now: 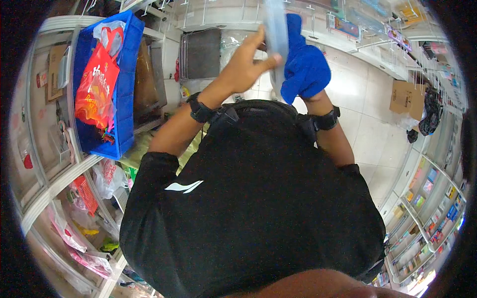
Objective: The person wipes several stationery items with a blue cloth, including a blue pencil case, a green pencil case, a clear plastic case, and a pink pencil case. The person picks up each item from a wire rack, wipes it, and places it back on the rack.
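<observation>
My left hand (246, 61) grips the near side of a translucent panel (276, 33), thumb on one side and fingers on the other. The panel stands nearly edge-on to me, and motion blurs it; whether it is glass or plastic I cannot tell. A blue cloth (307, 69) covers most of my right hand (316, 100) and lies against the panel's right face. Only the heel of that hand and the wrist show below the cloth. Black straps circle both wrists.
On the left, a blue plastic bin (126, 74) holding a red plastic bag (98, 85) rests on a glass shelf unit. Wire display hooks (421, 74) stick out at upper right. A cardboard box (408, 98) and a black plastic bag (432, 111) sit on the tiled floor (372, 123).
</observation>
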`<state>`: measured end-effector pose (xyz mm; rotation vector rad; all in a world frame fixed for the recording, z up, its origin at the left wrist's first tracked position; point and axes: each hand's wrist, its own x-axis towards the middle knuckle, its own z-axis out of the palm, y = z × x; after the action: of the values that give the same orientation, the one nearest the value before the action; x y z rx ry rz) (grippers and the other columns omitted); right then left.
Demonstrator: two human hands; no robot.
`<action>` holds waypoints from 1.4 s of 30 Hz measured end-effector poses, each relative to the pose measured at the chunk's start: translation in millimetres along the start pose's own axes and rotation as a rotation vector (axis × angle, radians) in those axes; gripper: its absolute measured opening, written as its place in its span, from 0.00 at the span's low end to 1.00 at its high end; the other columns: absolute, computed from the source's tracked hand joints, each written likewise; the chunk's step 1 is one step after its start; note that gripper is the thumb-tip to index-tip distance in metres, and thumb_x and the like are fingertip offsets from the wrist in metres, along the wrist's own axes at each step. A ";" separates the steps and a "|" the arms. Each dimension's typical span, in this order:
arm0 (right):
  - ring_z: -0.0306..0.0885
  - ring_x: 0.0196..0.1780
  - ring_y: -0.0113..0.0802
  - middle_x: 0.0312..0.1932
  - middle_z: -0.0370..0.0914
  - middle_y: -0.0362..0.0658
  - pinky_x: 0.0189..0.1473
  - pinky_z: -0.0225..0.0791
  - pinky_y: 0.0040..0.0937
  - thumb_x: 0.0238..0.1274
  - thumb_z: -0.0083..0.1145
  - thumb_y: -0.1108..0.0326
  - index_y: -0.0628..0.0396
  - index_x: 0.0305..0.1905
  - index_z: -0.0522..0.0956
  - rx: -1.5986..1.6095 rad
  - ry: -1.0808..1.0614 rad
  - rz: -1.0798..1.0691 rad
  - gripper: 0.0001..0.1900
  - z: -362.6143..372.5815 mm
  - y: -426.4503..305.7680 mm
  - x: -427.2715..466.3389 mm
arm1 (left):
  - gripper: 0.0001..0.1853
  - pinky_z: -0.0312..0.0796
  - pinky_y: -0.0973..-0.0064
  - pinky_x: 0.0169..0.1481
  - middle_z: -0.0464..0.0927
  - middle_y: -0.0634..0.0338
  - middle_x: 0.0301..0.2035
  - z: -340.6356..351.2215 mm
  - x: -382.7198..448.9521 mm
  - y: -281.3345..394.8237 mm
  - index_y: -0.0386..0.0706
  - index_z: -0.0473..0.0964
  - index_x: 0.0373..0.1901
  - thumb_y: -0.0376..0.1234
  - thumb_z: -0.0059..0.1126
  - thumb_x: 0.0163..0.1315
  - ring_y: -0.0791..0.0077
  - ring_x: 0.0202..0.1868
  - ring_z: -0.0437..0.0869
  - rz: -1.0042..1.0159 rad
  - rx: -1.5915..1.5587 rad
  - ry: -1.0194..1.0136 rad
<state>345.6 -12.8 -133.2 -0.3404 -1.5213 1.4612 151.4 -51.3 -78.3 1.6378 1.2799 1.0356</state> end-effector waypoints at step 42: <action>0.79 0.43 0.40 0.38 0.82 0.45 0.45 0.72 0.36 0.57 0.62 0.70 0.58 0.30 0.82 0.105 -0.494 0.100 0.04 73.2 11.7 27.2 | 0.20 0.72 0.70 0.54 0.80 0.55 0.44 -39.0 -69.1 -12.9 0.36 0.71 0.56 0.41 0.49 0.73 0.71 0.45 0.81 -0.227 -0.239 0.927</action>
<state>271.1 -34.5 -118.4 0.0151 -1.8214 1.7863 100.2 -112.8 -85.5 0.7838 1.7647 1.8100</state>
